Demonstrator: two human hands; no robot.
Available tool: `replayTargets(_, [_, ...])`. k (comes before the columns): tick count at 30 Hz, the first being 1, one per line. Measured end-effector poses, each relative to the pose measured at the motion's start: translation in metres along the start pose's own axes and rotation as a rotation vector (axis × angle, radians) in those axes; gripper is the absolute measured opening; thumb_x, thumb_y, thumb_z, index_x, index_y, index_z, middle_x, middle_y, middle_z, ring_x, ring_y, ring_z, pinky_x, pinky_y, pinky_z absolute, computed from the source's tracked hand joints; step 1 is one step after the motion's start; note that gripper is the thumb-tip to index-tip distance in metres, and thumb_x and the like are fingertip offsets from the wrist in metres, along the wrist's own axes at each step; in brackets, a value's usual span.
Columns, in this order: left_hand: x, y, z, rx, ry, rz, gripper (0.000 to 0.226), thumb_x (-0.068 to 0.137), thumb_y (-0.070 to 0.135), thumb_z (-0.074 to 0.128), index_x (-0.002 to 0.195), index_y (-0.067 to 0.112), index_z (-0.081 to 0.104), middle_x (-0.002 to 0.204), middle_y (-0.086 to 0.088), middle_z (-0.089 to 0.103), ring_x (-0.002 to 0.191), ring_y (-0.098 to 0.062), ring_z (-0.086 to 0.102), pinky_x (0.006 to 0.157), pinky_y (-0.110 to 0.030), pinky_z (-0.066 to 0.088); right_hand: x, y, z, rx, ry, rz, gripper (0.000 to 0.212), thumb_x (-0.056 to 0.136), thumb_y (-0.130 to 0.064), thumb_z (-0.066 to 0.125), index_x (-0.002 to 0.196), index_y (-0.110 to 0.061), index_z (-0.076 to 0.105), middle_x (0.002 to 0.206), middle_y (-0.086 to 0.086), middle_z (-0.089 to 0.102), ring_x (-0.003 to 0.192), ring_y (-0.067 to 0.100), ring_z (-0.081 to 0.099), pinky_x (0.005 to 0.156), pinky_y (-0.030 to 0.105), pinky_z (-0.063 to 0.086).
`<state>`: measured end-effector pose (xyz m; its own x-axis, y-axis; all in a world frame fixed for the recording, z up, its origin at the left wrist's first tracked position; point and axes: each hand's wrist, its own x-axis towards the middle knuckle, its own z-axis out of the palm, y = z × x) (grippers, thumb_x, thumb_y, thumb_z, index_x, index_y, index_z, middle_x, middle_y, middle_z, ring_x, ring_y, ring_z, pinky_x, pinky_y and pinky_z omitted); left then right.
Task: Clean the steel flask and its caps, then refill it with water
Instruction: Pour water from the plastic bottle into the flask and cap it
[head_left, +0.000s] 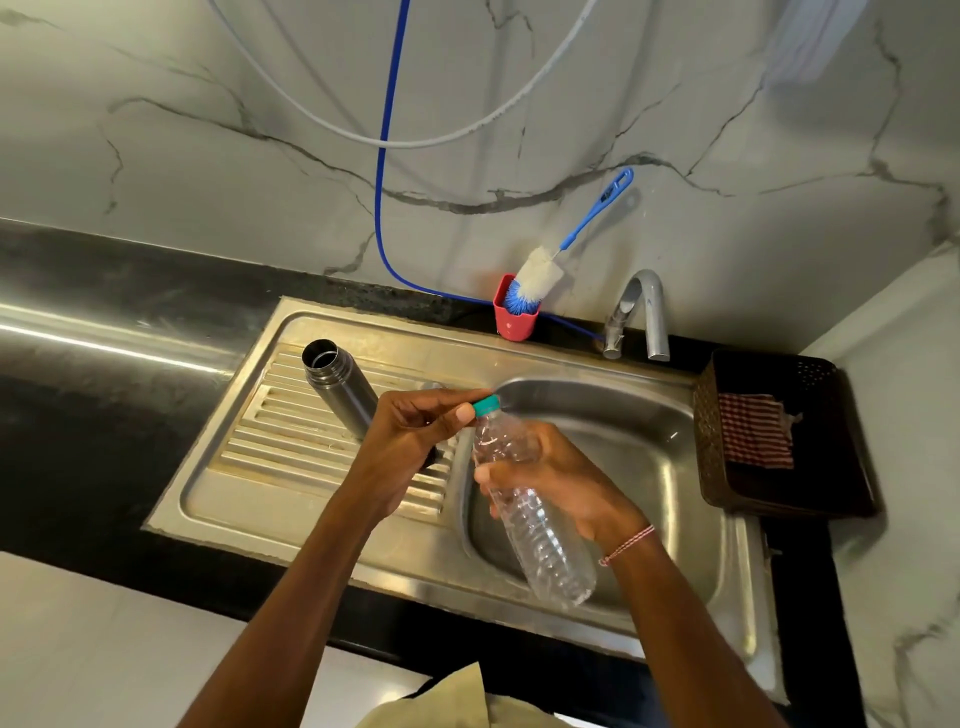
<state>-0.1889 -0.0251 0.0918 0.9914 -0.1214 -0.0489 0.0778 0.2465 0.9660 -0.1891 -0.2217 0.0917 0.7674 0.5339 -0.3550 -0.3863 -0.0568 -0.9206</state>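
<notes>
My right hand (566, 483) wraps around a clear ribbed plastic bottle (545, 535), tilted over the stainless steel sink basin (675, 467). My left hand (415, 436) pinches its teal screw cap (487, 404). Left of the basin, partly behind my left hand, the grey steel flask (337, 387) stands uncapped. Behind the basin are a red plastic cup (514, 325) holding a blue-and-white bottle brush (540, 278), and a chrome tap (644, 312).

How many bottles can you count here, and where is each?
2. An open steel flask sits on the draining board, behind the left hand, which pinches the cap of a plastic bottle held by the right hand over the sink.
</notes>
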Motion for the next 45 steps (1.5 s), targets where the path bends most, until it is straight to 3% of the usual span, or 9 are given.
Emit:
replayTargets(3, [0.002, -0.002, 0.011, 0.057, 0.123, -0.033, 0.033, 0.089, 0.018, 0.068, 0.116, 0.0, 0.074, 0.111, -0.015, 0.077, 0.108, -0.028, 0.072, 0.091, -0.028, 0.057, 0.009, 0.005, 0.012, -0.61, 0.443, -0.087, 0.051, 0.067, -0.046, 0.086, 0.109, -0.029, 0.063, 0.094, -0.011, 0.072, 0.086, 0.011, 0.068, 0.076, 0.032, 0.054])
replayTargets(6, [0.003, -0.006, 0.021, -0.008, 0.245, -0.072, 0.036, 0.087, 0.017, 0.073, 0.116, -0.004, 0.073, 0.109, -0.015, 0.077, 0.103, -0.024, 0.074, 0.087, -0.027, 0.056, 0.012, 0.005, 0.019, -0.929, 0.578, -0.088, 0.066, 0.065, -0.066, 0.077, 0.117, -0.032, 0.055, 0.103, -0.012, 0.069, 0.093, 0.015, 0.062, 0.079, 0.031, 0.05])
replayTargets(11, [0.006, -0.007, 0.018, -0.126, 0.258, -0.082, 0.029, 0.084, 0.011, 0.071, 0.111, 0.002, 0.076, 0.109, -0.016, 0.077, 0.102, -0.024, 0.074, 0.083, -0.025, 0.058, 0.014, -0.002, 0.017, -0.846, 0.53, -0.132, 0.059, 0.062, -0.062, 0.08, 0.107, -0.03, 0.06, 0.094, -0.012, 0.07, 0.081, 0.01, 0.063, 0.071, 0.026, 0.05])
replayTargets(19, [0.004, -0.008, 0.007, -0.108, 0.123, 0.006, 0.022, 0.084, 0.008, 0.069, 0.103, 0.005, 0.079, 0.103, -0.015, 0.078, 0.101, -0.027, 0.075, 0.088, -0.03, 0.059, 0.017, -0.006, 0.001, -0.177, 0.0, -0.004, 0.019, 0.08, -0.012, 0.081, 0.094, -0.011, 0.069, 0.08, 0.007, 0.071, 0.07, 0.02, 0.068, 0.077, 0.048, 0.058])
replayTargets(22, [0.001, -0.013, 0.002, -0.068, 0.195, 0.017, 0.024, 0.085, 0.007, 0.07, 0.107, 0.002, 0.077, 0.105, -0.017, 0.078, 0.102, -0.028, 0.075, 0.088, -0.032, 0.06, 0.025, 0.004, 0.003, -0.228, 0.048, 0.026, 0.041, 0.076, -0.029, 0.086, 0.108, -0.019, 0.064, 0.095, 0.004, 0.074, 0.08, 0.02, 0.072, 0.081, 0.048, 0.061])
replayTargets(27, [-0.012, -0.021, -0.012, 0.095, 0.285, 0.055, 0.022, 0.088, 0.004, 0.071, 0.11, 0.007, 0.077, 0.107, -0.011, 0.079, 0.104, -0.028, 0.075, 0.087, -0.034, 0.061, 0.033, 0.017, 0.009, -0.589, 0.167, -0.102, 0.063, 0.071, -0.052, 0.087, 0.122, -0.034, 0.057, 0.115, -0.016, 0.062, 0.099, -0.001, 0.064, 0.079, 0.016, 0.054])
replayTargets(31, [-0.02, -0.02, -0.023, 0.266, 0.335, 0.109, 0.028, 0.088, 0.002, 0.074, 0.115, 0.007, 0.076, 0.108, -0.004, 0.079, 0.101, -0.016, 0.075, 0.08, -0.024, 0.061, 0.05, 0.024, 0.009, -0.889, 0.232, -0.202, 0.074, 0.068, -0.063, 0.083, 0.132, -0.037, 0.057, 0.116, -0.017, 0.06, 0.103, 0.005, 0.058, 0.087, 0.03, 0.053])
replayTargets(38, [-0.019, -0.02, -0.08, 0.675, 0.655, 0.314, 0.034, 0.086, 0.021, 0.079, 0.118, 0.017, 0.067, 0.112, -0.002, 0.067, 0.099, -0.014, 0.067, 0.082, -0.03, 0.059, 0.114, -0.029, 0.018, -0.933, 0.468, -0.427, 0.072, 0.077, -0.049, 0.082, 0.138, -0.03, 0.05, 0.132, -0.001, 0.057, 0.114, 0.018, 0.056, 0.093, 0.039, 0.055])
replayTargets(45, [0.015, -0.045, -0.142, 0.794, 0.712, 0.029, 0.093, 0.072, 0.038, 0.09, 0.149, 0.018, 0.041, 0.149, -0.006, 0.048, 0.127, -0.019, 0.053, 0.102, -0.046, 0.053, 0.245, -0.05, 0.064, -0.798, 0.444, -0.574, 0.071, 0.079, -0.032, 0.085, 0.14, -0.013, 0.052, 0.127, 0.005, 0.058, 0.11, 0.018, 0.061, 0.087, 0.035, 0.06])
